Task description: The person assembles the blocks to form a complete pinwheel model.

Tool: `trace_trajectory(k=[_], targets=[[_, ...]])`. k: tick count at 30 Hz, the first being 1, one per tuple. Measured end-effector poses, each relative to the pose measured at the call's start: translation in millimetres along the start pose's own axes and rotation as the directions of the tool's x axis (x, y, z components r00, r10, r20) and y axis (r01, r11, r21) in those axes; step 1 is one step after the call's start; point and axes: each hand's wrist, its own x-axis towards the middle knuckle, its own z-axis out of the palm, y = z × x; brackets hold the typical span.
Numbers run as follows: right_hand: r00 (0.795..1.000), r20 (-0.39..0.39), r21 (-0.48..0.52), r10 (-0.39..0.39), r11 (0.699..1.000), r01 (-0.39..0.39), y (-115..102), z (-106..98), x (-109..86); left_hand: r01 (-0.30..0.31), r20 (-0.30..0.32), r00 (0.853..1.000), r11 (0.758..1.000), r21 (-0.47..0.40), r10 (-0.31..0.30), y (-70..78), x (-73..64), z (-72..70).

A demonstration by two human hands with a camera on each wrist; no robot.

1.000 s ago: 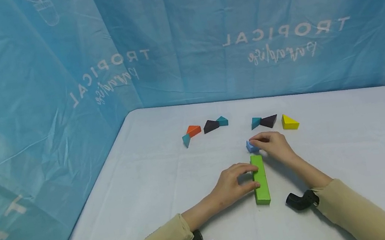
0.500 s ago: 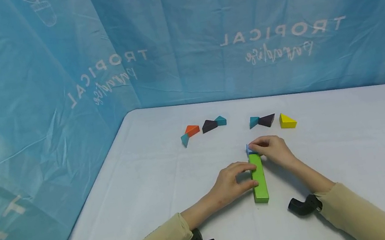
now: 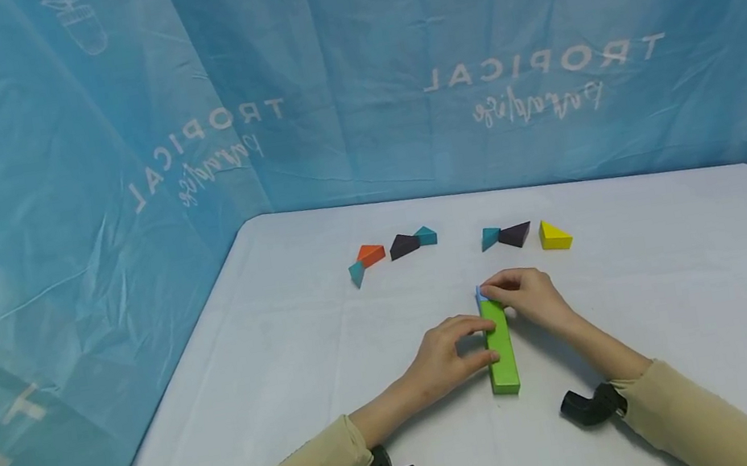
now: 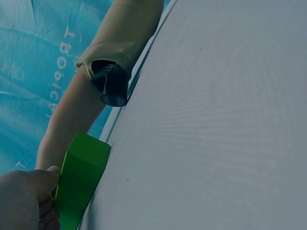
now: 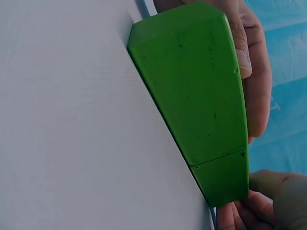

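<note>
Two green blocks [image 3: 501, 359] lie end to end in a straight row on the white table; the seam between them shows in the right wrist view. From the left, my left hand [image 3: 441, 359] holds the row, thumb and index fingertips on its left upper edge. At the row's far end, my right hand [image 3: 530, 298] pinches a small blue block [image 3: 481, 294], mostly covered by the fingers. In the right wrist view, the fingers of my right hand [image 5: 283, 196] are right at the end of the green row, and the blue block is hidden.
Beyond the hands stand an orange wedge [image 3: 371, 255] with a teal one [image 3: 357, 273], two black wedges [image 3: 405, 246] with teal ones beside them, and a yellow triangular block [image 3: 554, 236]. Blue curtains [image 3: 353, 106] hang behind and left of the table [image 3: 258, 382].
My right hand has brought the blue block nearer, from a gap beyond the green row to right against its far end. The left hand has kept its place on the green blocks.
</note>
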Motion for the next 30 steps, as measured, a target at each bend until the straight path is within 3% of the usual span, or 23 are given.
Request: trace_trajectory(k=[6,10,15,19,24,30], targets=[[1.0,-0.007,0.019,0.017,1.0,-0.017,-3,-5,-0.6,-0.023,-0.011,1.0,1.0,-0.004,0.023,-1.1,0.4,-0.3],[0.995,-0.095,0.071,0.039,0.997,-0.032,-4,-22,2.6,-0.027,-0.014,1.0,1.0,-0.006,0.027,-2.0,-0.1,0.0],[0.966,-0.251,0.146,0.055,0.989,-0.018,4,-57,12.8,-0.021,-0.011,1.0,1.0,-0.015,0.02,-2.2,-0.2,0.0],[0.938,-0.322,0.187,0.132,0.98,-0.073,16,-78,19.0,-0.026,-0.015,1.0,1.0,-0.015,0.025,-2.1,-0.3,0.0],[0.922,-0.34,0.171,0.183,0.977,-0.131,34,-91,23.1,-0.022,-0.013,1.0,1.0,-0.013,0.022,-1.9,-0.6,0.6],[0.929,-0.314,0.155,0.196,0.976,-0.153,54,-97,30.7,-0.016,-0.011,1.0,1.0,-0.021,0.016,-0.5,-0.1,1.0]])
